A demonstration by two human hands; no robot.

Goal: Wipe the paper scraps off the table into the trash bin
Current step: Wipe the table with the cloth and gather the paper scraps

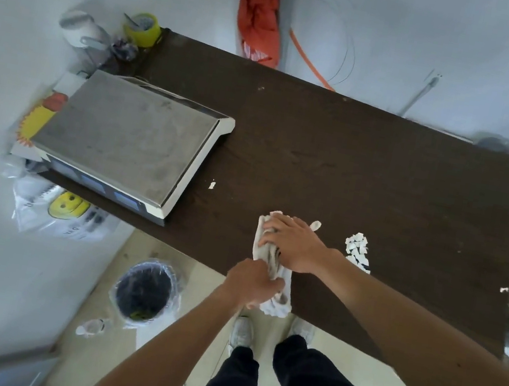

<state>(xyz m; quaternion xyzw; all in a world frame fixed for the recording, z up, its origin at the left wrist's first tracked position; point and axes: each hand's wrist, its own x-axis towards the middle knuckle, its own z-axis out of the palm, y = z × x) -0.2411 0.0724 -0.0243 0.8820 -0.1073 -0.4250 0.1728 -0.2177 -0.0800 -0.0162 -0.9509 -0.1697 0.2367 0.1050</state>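
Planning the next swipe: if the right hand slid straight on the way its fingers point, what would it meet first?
Sliding left off the cloth, the right hand would cross bare table and probably meet the scale first, near its corner; the lone scrap lies just beside that line.

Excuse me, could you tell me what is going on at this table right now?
A person stands at the dark brown wooden table, both hands on a crumpled off-white cloth. The right hand presses on it from above, and the left hand grips its near end at the table's edge. A small pile of white paper scraps lies just right of the cloth, not yet swept off. The black round trash bin with a clear liner waits on the floor to the left.
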